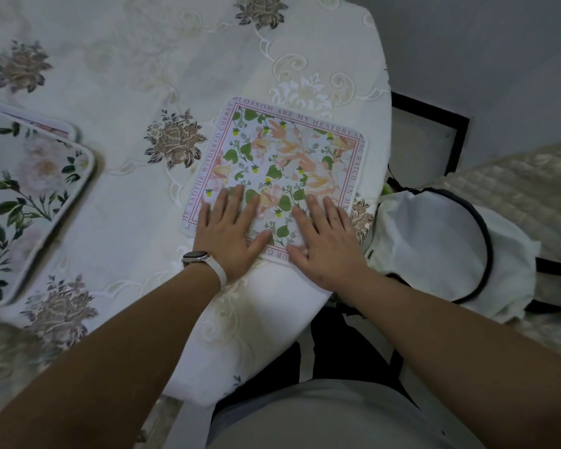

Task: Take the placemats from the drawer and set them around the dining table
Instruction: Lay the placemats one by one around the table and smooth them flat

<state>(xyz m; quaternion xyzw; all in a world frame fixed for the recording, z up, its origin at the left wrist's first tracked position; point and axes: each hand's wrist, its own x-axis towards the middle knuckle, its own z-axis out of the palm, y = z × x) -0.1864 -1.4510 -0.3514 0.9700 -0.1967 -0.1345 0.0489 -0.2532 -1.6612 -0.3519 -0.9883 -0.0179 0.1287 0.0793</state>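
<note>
A square placemat (pixel 285 150) with pink flowers, green leaves and a lettered pink border lies flat near the corner of the dining table (pixel 136 76), which wears a white embroidered cloth. My left hand (pixel 230 228) and my right hand (pixel 324 238) both press flat on the mat's near edge, fingers straight and spread. A watch with a white strap sits on my left wrist. At the left edge lies a second placemat (pixel 30 196) with white roses, on top of another mat (pixel 51 126) whose corner peeks out.
A chair with a white bag (pixel 434 247) trimmed in black stands just right of the table corner. Grey floor and a dark-framed opening (pixel 434 124) lie beyond. A quilted beige surface (pixel 531 196) fills the right edge.
</note>
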